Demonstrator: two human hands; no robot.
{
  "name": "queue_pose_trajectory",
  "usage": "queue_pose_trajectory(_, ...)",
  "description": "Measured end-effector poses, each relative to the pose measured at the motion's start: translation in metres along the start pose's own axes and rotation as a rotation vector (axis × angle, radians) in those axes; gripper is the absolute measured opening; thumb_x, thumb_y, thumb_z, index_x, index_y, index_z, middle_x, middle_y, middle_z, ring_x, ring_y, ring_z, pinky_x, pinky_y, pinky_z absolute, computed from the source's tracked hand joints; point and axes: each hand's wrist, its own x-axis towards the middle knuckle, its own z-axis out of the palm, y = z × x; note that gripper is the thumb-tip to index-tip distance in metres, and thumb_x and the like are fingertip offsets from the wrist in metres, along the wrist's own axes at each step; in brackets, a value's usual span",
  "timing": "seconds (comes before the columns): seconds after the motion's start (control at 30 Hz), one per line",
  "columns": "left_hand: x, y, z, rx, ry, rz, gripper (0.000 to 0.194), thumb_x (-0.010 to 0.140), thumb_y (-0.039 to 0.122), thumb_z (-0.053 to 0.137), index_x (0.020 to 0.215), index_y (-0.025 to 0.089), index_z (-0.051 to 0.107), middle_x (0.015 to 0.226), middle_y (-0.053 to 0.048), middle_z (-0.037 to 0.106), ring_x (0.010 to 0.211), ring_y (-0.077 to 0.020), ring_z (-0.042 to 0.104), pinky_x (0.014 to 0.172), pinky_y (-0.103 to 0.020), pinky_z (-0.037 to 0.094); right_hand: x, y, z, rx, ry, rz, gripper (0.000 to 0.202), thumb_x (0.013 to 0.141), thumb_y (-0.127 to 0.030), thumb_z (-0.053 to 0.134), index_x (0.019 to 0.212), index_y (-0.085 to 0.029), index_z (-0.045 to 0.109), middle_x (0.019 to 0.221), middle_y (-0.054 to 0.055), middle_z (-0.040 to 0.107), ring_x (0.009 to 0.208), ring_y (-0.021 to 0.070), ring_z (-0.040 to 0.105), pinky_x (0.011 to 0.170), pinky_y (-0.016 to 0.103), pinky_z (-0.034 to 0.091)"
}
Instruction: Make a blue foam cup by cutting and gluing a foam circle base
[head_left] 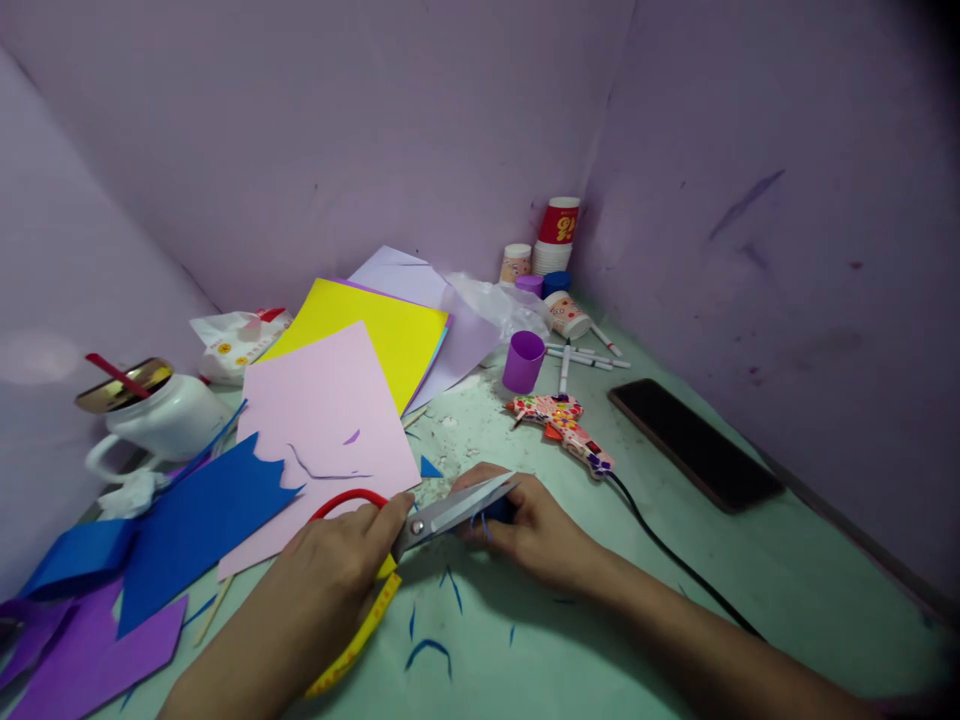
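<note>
My left hand point(349, 550) is closed round the red handles of the scissors point(450, 507), whose blades point right and upward. Against the blades, my right hand point(517, 520) grips a small dark blue piece point(499, 508), partly hidden by its fingers. Thin blue slivers hang beside that piece. Below the hands, narrow blue scraps point(429, 645) lie on the pale green table. A yellow measuring tape point(358, 645) curves down beneath my left hand.
Pink point(330, 400) and yellow sheets lie behind my left hand, blue point(202, 530) and purple sheets at the left. A white mug point(172, 420) stands further back. Beyond my right hand are a glue gun point(566, 430) with a black cord, a purple cup point(523, 362), pens and a phone point(694, 443).
</note>
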Motion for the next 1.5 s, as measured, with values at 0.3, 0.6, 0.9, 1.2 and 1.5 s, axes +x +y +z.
queue_pose_trajectory(0.3, -0.004, -0.014, -0.005, -0.262, 0.012, -0.256, 0.040, 0.084, 0.023, 0.039, 0.123, 0.025, 0.048, 0.110, -0.007, 0.068, 0.095, -0.0223, 0.067, 0.076, -0.030, 0.051, 0.003, 0.002, -0.005, 0.088, 0.091, 0.048, 0.031, 0.068, -0.030, 0.075, 0.096, -0.022, 0.065, 0.086, 0.002, 0.065, 0.076, 0.0172, 0.058, 0.067, 0.030, 0.046)
queue_pose_trajectory(0.6, 0.000, -0.065, -0.002, 0.041, -0.187, -0.878, 0.040, 0.086, 0.033, 0.032, 0.114, 0.013, 0.052, 0.100, -0.022, 0.068, 0.093, -0.0402, 0.065, 0.070, -0.044, 0.048, 0.005, 0.005, -0.012, 0.114, 0.280, 0.056, 0.046, 0.060, -0.038, 0.080, 0.096, -0.021, 0.057, 0.085, 0.003, 0.062, 0.077, 0.0194, 0.057, 0.069, 0.033, 0.047)
queue_pose_trajectory(0.9, 0.012, -0.006, 0.009, -0.057, 0.145, -0.588, 0.063, 0.082, 0.038, 0.043, 0.136, 0.006, 0.038, 0.140, -0.020, 0.045, 0.131, -0.0316, 0.041, 0.107, -0.044, 0.034, 0.001, 0.000, 0.004, 0.102, 0.320, 0.024, 0.039, 0.073, -0.040, 0.067, 0.092, -0.026, 0.036, 0.121, 0.009, 0.056, 0.105, 0.0240, 0.056, 0.087, 0.041, 0.046)
queue_pose_trajectory(1.2, 0.039, 0.049, 0.056, -0.862, 0.213, -0.247, 0.078, 0.077, 0.033, 0.057, 0.145, 0.016, 0.023, 0.139, -0.019, 0.046, 0.126, -0.0344, 0.046, 0.102, -0.052, 0.040, -0.009, -0.003, 0.011, 0.147, 0.038, -0.040, 0.059, 0.064, -0.038, 0.077, 0.104, -0.025, 0.036, 0.136, 0.013, 0.041, 0.126, 0.0271, 0.042, 0.105, 0.045, 0.032)
queue_pose_trajectory(1.5, 0.038, 0.043, 0.062, -0.932, 0.192, -0.379, 0.081, 0.075, 0.035, 0.061, 0.143, 0.015, 0.023, 0.140, -0.020, 0.044, 0.129, -0.0346, 0.044, 0.105, -0.053, 0.036, 0.007, -0.013, -0.011, 0.082, 0.035, 0.065, 0.067, 0.049, -0.018, 0.086, 0.111, -0.022, 0.060, 0.112, 0.006, 0.064, 0.107, 0.0262, 0.058, 0.096, 0.041, 0.042)
